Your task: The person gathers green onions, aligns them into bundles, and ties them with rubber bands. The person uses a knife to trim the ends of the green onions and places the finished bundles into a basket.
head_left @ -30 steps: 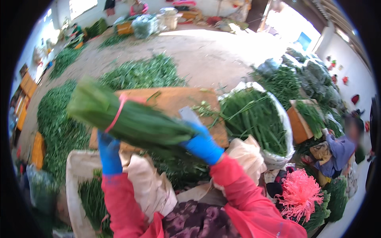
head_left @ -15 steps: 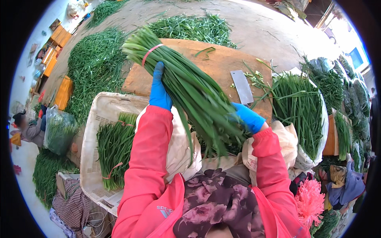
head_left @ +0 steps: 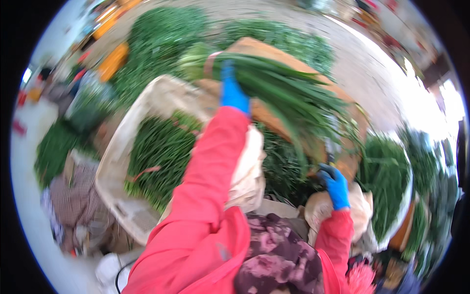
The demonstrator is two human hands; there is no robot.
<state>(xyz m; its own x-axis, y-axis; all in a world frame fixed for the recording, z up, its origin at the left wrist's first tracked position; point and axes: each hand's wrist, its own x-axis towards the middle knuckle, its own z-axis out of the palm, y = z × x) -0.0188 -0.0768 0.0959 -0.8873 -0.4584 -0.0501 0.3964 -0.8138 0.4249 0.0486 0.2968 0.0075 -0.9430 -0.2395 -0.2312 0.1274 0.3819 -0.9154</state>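
My left hand [head_left: 234, 88], in a blue glove, is closed around a bundle of long green garlic chives [head_left: 279, 73]. A pink band [head_left: 210, 65] circles the bundle near its pale cut ends, and the leaf tips hang toward the right. My right hand [head_left: 337, 188], also gloved in blue, has let its fingers come near the lower edge of the wooden board [head_left: 351, 166]. Its fingers look bent and dark, and blur hides whether they hold anything. Just above them is a metal blade [head_left: 333, 139], partly behind the leaf tips.
At left stands a white plastic crate [head_left: 120, 147] with banded chives [head_left: 159, 157] in it. Loose greens [head_left: 166, 34] are heaped on the floor beyond. On the right is a white-lined container of chives [head_left: 384, 171]. Beige cloth [head_left: 252, 171] lies near my left sleeve.
My right hand has left the bundle's leaves and moved down and right. My left hand keeps hold of the bundle, now more level. The whole view has turned and blurred.
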